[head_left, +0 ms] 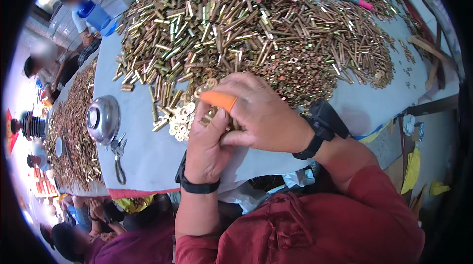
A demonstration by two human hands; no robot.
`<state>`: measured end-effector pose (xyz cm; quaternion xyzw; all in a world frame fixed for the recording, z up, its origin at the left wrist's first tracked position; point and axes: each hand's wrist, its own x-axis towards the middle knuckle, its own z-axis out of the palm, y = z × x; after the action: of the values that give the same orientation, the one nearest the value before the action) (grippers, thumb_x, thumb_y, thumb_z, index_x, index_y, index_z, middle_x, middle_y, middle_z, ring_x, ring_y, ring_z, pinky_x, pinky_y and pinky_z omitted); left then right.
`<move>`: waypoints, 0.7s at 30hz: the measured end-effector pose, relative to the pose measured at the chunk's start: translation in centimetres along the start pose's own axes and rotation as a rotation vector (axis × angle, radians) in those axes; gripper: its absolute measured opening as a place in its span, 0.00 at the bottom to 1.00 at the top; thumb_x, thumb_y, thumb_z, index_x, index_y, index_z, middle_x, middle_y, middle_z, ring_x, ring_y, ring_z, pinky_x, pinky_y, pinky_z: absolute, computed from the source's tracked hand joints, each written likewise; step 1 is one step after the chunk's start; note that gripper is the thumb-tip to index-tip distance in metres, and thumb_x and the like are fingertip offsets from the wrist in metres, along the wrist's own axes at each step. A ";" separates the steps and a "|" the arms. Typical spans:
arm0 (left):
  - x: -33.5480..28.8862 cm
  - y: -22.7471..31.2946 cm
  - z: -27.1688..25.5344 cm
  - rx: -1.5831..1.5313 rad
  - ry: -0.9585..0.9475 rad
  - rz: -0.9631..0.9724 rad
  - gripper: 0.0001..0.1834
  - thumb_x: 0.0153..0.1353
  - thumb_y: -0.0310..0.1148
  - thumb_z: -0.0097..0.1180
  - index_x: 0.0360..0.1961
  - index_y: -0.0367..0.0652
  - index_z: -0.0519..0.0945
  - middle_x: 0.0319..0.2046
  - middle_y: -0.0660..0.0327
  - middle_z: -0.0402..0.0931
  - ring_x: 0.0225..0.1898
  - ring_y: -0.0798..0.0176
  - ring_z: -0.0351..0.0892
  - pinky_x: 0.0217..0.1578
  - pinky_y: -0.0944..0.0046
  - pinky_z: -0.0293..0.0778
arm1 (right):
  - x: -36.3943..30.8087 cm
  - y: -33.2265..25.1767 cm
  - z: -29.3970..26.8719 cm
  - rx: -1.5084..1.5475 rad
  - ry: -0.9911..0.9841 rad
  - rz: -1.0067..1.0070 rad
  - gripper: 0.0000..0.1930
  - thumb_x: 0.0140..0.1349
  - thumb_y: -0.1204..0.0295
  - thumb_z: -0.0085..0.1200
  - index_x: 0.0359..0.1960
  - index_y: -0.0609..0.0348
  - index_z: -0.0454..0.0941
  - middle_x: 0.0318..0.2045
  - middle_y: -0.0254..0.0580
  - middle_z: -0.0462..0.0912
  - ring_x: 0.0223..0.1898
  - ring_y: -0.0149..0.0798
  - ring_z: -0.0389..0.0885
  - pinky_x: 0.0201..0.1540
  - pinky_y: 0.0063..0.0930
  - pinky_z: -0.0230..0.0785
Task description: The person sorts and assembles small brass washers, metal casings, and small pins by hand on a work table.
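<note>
My left hand (pixel 203 148) and my right hand (pixel 258 113) meet over the near edge of the pile, fingers curled together. Between them sits a small gold-coloured metal piece (pixel 209 117), mostly hidden by my fingers, so its exact kind does not show. An orange finger cot (pixel 219 100) covers one finger of my right hand. Just left of my hands lies a cluster of shiny flat washers (pixel 181 122). Beyond them spreads a big heap of brass-coloured metal tubes (pixel 212 22), with many small nuts (pixel 300 74) at its near side.
A shiny metal bowl (pixel 104 118) and a bunch of keys (pixel 118 149) rest on the grey table (pixel 148 165). A pink-tipped tool (pixel 362 4) lies on the heap. At the left, several people sit by another pile of metal parts (pixel 74 131); one holds a blue bottle (pixel 96 16).
</note>
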<state>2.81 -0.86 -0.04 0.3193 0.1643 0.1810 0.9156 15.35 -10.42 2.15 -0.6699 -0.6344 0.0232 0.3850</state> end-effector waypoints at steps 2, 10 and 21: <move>-0.4 0.4 0.1 -0.004 0.024 -0.020 0.24 0.64 0.24 0.57 0.60 0.39 0.66 0.51 0.55 0.74 0.48 0.58 0.81 0.42 0.63 0.82 | 0.0 -0.1 0.3 0.046 -0.023 -0.045 0.31 0.47 0.65 0.66 0.56 0.55 0.74 0.54 0.42 0.76 0.60 0.50 0.67 0.63 0.45 0.59; -0.4 -0.2 -0.2 0.111 0.050 -0.108 0.20 0.54 0.17 0.61 0.49 0.39 0.76 0.43 0.60 0.79 0.44 0.64 0.81 0.45 0.64 0.79 | -0.6 0.0 0.5 0.000 -0.031 -0.128 0.25 0.45 0.66 0.66 0.48 0.54 0.79 0.49 0.36 0.78 0.57 0.45 0.71 0.61 0.42 0.59; -0.5 0.5 -0.3 0.107 0.015 -0.159 0.17 0.62 0.20 0.54 0.52 0.39 0.71 0.43 0.58 0.78 0.42 0.61 0.82 0.43 0.64 0.80 | -0.5 0.8 0.0 -0.039 -0.027 -0.139 0.20 0.46 0.66 0.65 0.44 0.56 0.82 0.49 0.37 0.78 0.56 0.45 0.72 0.59 0.44 0.60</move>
<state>2.13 -0.59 0.14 0.3526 0.2052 0.1012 0.9074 15.87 -10.81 1.49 -0.6311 -0.6848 -0.0068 0.3641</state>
